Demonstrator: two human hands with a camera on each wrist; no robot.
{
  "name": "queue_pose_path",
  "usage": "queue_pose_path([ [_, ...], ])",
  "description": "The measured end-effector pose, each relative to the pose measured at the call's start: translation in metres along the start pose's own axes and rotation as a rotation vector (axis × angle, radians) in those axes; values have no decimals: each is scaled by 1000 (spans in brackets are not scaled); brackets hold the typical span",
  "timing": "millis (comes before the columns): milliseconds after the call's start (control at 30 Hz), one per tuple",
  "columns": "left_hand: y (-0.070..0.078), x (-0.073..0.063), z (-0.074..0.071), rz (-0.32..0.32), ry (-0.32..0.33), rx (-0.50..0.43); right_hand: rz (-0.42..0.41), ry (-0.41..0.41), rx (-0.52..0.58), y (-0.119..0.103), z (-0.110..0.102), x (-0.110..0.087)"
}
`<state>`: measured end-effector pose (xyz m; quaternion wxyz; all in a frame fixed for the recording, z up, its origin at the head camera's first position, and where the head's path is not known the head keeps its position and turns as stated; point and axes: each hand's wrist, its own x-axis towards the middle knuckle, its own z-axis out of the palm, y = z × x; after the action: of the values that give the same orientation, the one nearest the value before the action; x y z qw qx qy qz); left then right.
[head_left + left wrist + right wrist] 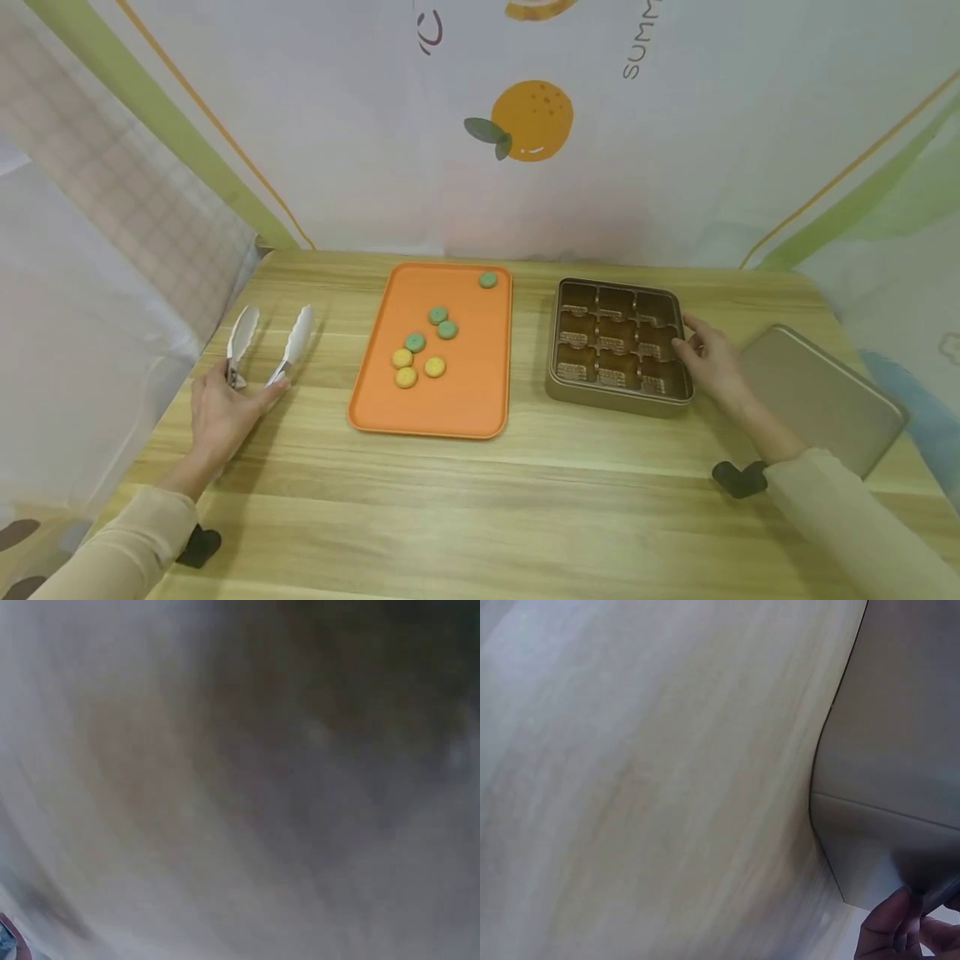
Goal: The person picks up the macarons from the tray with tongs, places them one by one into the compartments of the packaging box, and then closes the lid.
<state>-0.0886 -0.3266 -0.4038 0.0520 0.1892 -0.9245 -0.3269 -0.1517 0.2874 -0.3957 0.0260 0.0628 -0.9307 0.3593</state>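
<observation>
Cloth (420,192) beyond tongs (298,337) and tin (617,401) shows "SUMM".

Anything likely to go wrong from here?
1. The left hand holds silver metal tongs spread wide; the small round green pieces and yellow pieces mostly sit close together on the orange rectangular tray, so neighbours might get nudged.
2. The right hand grips the side of the bronze-coloured, nine-compartment box; a tug could shift it.
3. The flat bronze-coloured lid lies by that forearm; it may get bumped.
</observation>
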Motion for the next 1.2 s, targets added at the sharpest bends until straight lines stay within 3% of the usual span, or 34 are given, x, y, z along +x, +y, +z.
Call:
queue_pose_path([
  [267,15,-10,-1,154,38,-27,3,-1,28,2,1,0],
  [500,33,-28,5,390,39,40,-1,4,21,3,0,1],
  [633,40,-37,8,493,26,58,0,0,18,3,0,0],
  [867,46,-47,6,558,-26,80,2,8,5,2,1,1],
  [1200,47,-56,5,709,-23,147,4,20,3,2,2,2],
])
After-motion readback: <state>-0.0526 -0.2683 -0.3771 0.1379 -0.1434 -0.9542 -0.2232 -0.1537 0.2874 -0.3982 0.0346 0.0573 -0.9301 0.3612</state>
